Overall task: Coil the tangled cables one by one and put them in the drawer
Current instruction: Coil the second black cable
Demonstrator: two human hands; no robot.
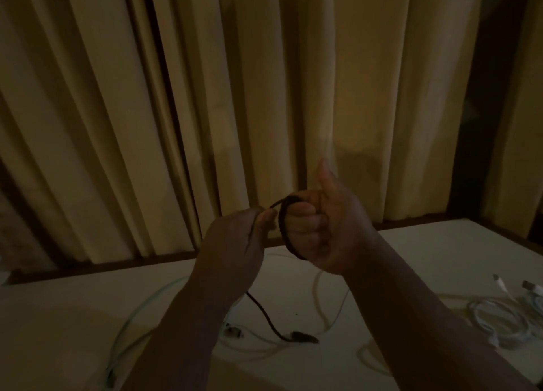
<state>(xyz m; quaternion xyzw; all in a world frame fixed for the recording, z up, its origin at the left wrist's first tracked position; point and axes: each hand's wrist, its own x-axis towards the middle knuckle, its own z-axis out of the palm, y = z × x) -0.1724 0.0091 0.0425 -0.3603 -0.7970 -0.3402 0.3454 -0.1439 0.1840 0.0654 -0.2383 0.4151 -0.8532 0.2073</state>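
Note:
A black cable (284,229) is looped around the curled fingers of my right hand (326,232), whose thumb sticks up. My left hand (235,241) pinches the cable's strand just left of the loops. The cable's loose tail (266,317) hangs down to the table and ends in a dark plug (304,337). Both hands are raised above a pale table (58,317). Several white cables (329,311) lie tangled on the table under my arms. No drawer is in view.
A coiled white cable (499,323) with a plug lies at the table's right edge. A pale bluish cable (132,323) runs along the left. Beige curtains (205,97) hang right behind the table. The room is dim.

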